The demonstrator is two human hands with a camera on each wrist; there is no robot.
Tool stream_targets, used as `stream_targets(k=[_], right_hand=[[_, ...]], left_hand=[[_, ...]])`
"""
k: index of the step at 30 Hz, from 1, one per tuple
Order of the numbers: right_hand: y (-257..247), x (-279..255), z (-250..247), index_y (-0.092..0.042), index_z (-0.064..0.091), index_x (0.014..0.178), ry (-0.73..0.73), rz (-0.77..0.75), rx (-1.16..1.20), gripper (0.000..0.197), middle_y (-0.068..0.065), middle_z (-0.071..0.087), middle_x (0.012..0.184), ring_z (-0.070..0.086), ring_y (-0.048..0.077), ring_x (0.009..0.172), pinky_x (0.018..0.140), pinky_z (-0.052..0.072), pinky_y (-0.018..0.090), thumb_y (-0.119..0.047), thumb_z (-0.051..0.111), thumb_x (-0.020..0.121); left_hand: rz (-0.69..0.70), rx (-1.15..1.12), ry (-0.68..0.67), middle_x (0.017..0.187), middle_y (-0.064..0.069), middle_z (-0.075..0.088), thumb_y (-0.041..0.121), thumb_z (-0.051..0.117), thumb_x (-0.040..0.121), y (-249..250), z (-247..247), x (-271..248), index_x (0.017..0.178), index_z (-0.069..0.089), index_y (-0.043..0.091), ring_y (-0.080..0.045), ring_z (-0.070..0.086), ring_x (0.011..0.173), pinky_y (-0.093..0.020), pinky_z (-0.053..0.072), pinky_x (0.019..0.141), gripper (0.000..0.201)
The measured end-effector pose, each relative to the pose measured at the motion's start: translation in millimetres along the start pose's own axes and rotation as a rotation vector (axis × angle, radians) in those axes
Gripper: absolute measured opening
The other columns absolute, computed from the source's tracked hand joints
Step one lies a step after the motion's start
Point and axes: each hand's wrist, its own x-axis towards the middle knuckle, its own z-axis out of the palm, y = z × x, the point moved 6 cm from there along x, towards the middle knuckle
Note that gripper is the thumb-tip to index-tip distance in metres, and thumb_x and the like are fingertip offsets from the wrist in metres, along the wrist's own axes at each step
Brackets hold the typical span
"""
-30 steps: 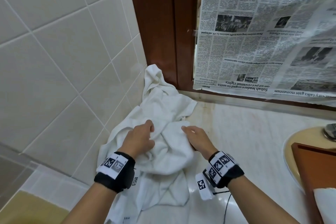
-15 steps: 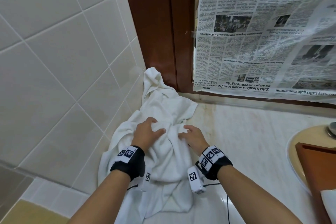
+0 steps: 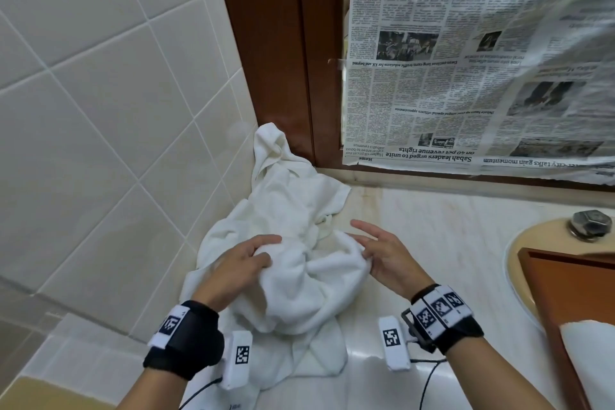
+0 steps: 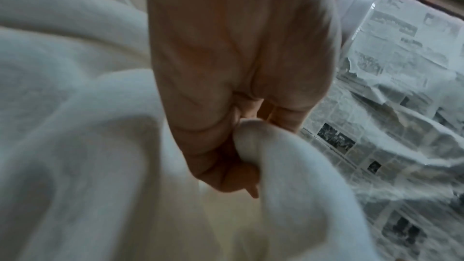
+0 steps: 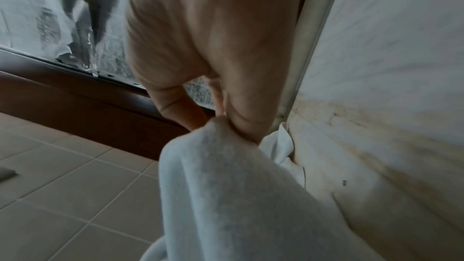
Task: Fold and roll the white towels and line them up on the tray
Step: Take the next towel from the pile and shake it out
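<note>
A crumpled heap of white towels (image 3: 293, 196) lies in the counter's corner against the tiled wall. One white towel (image 3: 312, 289) is bunched up between my hands at the front of the heap. My left hand (image 3: 263, 253) grips a fold of it, and the left wrist view shows the fingers curled round the cloth (image 4: 253, 146). My right hand (image 3: 364, 248) pinches the towel's other edge between thumb and finger while the other fingers stretch out; the right wrist view shows this pinch on the towel (image 5: 220, 158). The brown tray (image 3: 562, 289) sits at the right with a white towel (image 3: 595, 366) on it.
The marble counter (image 3: 432, 236) runs right to a beige basin (image 3: 519, 243) with a metal fitting (image 3: 590, 225). Newspaper (image 3: 466, 60) covers the mirror behind, framed in dark wood (image 3: 276, 60). A tiled wall (image 3: 100, 143) closes the left side.
Both hands have taken hold of one towel and drawn apart. The right hand moved right and the towel bunched up off the heap toward me.
</note>
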Motion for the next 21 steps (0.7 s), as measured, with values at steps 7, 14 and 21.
stream_targets(k=[7,14,21], right_hand=[[-7,-58,2,-0.01,0.06,0.129,0.02,-0.029,-0.174,0.07,0.015,0.072,0.108,0.068,0.026,0.095,0.078,0.055,0.032,-0.029,0.086,0.067],[6,-140,6,0.0,0.072,0.088,-0.018,0.011,-0.625,0.018,0.005,0.068,0.079,0.06,0.016,0.07,0.061,0.041,0.021,-0.017,0.077,0.085],[51,-203,-14,-0.005,0.055,0.076,0.161,-0.097,-0.349,0.018,0.011,0.048,0.077,0.048,0.023,0.077,0.065,0.043,0.026,0.009,0.056,0.087]], left_hand=[[0.172,-0.153,0.013,0.087,0.004,0.069,0.015,0.068,0.091,16,18,-44,0.093,0.071,0.016,-0.013,0.061,0.085,-0.027,0.047,0.078,0.004],[0.282,-0.133,-0.025,0.118,0.016,0.067,0.014,0.067,0.093,4,12,-94,0.117,0.068,0.028,-0.009,0.061,0.111,-0.029,0.049,0.094,0.028],[0.176,0.037,-0.225,0.123,0.016,0.067,-0.01,0.051,0.088,-39,26,-151,0.123,0.067,0.032,0.001,0.061,0.111,-0.021,0.053,0.09,0.058]])
